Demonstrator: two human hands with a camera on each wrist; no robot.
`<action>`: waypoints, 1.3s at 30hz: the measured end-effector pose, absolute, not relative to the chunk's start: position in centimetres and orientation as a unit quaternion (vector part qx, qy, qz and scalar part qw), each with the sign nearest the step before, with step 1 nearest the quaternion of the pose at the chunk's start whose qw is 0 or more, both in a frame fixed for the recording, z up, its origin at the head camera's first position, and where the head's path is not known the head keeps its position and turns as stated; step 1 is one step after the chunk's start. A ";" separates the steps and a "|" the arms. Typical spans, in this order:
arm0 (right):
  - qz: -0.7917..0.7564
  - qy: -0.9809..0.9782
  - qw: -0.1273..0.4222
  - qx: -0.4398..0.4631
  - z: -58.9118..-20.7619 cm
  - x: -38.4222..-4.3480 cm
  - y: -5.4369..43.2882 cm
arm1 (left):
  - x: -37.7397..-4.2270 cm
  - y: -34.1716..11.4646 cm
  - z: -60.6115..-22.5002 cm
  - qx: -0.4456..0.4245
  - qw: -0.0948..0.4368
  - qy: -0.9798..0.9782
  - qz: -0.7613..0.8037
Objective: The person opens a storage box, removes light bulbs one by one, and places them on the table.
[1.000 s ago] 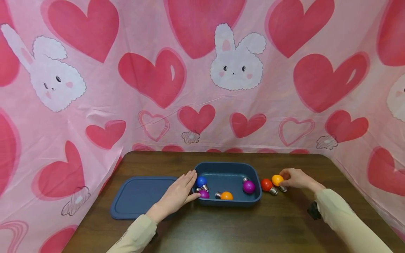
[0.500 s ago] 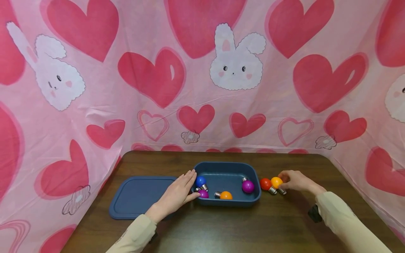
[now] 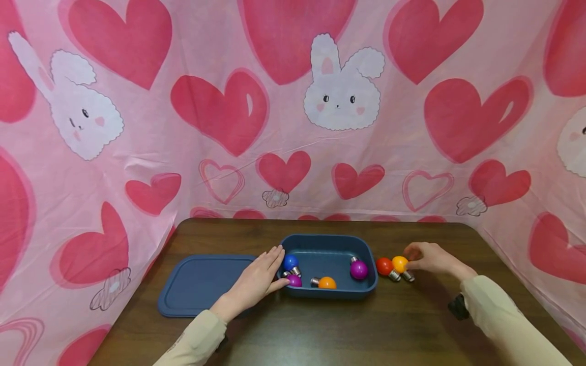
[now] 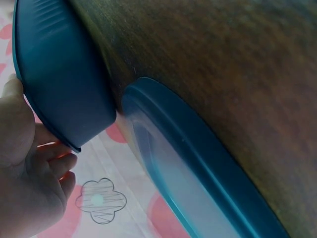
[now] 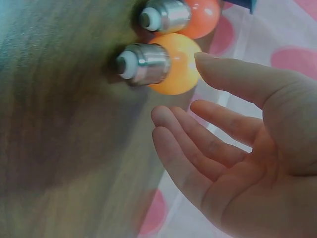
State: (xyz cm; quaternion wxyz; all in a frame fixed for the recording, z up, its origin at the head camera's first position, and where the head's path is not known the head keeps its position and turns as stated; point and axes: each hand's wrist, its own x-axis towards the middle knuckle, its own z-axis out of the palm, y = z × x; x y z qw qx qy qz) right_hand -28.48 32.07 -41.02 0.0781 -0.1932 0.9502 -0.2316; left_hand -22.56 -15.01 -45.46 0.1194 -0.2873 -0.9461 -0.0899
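My left hand rests straight-fingered on the left rim of a dark blue box; in the left wrist view its thumb and fingers touch the rim. Inside the box lie a blue bulb, a purple bulb at the near left, an orange bulb and a second purple bulb at the right. Outside, a red bulb and a yellow-orange bulb lie side by side. My right hand is beside the yellow-orange one, fingers loosely bent and apart, thumb at or against its globe.
A flat dark blue lid lies on the brown wooden table, left of the box and partly under my left forearm and hand. Behind the table hangs a pink cloth with hearts and rabbits.
The yellow-orange bulb has shifted slightly towards the near side, beside the red one. My right hand has moved only a little; my left hand stays on the rim.
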 end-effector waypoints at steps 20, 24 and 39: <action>-0.218 0.942 0.046 -0.251 -37.3 -28.0 27.9 | -22.7 -15.1 -45.7 -0.293 0.132 -0.943 -0.085; -0.218 0.940 0.048 -0.256 -36.9 -27.9 26.9 | -22.7 -15.0 -45.6 -0.292 0.128 -0.944 -0.088; -0.230 0.927 0.077 -0.287 -36.5 -27.4 22.9 | -22.7 -15.0 -45.5 -0.291 0.126 -0.945 -0.081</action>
